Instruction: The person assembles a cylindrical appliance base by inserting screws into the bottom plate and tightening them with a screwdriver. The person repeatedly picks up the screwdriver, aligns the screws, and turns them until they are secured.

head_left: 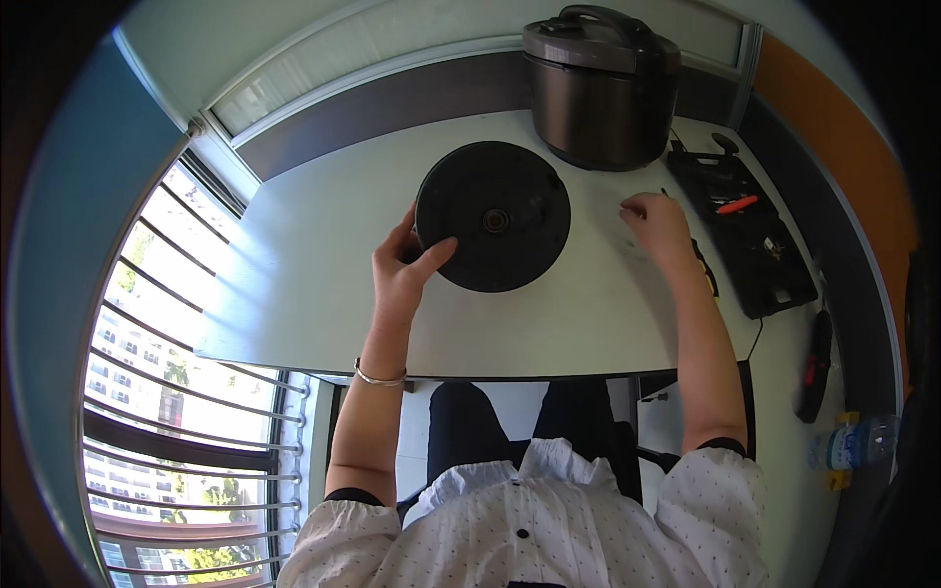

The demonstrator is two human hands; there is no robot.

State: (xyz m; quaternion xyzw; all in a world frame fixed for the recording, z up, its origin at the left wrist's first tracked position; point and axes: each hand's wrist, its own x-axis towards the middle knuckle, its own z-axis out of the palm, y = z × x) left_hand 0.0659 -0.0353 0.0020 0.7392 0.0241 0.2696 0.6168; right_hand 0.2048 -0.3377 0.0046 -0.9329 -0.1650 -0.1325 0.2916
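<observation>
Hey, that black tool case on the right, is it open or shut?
Open: the case lies spread out, with an orange-red tool showing in its far half.

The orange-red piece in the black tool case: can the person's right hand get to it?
Probably yes: the right hand is just left of the black tool case, and the orange-red piece lies uncovered there, with nothing tall between them. Whether the hand pinches something small is unclear.
</observation>
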